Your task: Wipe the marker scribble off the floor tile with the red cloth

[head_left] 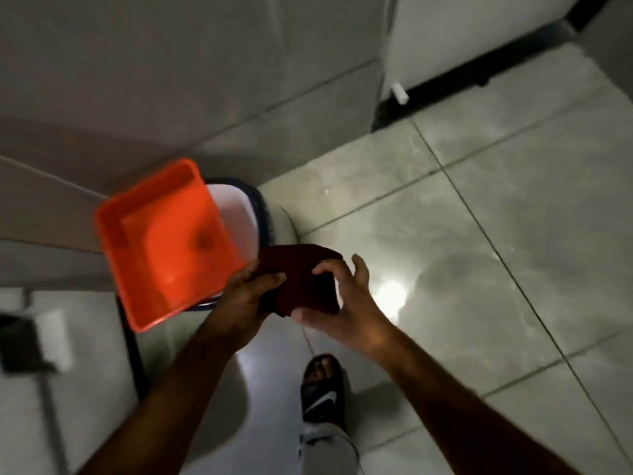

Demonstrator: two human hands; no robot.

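While both hands bunch it above the floor (479, 207), the cloth (301, 279) sits beside the orange tub (161, 241). Left hand (239, 296) pinches its near edge; right hand (346, 303) cups it, fingers half spread. Soft, light and floppy (likely damp), it should wipe best wadded under a flat palm. No scribble is visible.

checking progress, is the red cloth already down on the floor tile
No, the red cloth is held up between the left hand and right hand, above the floor.
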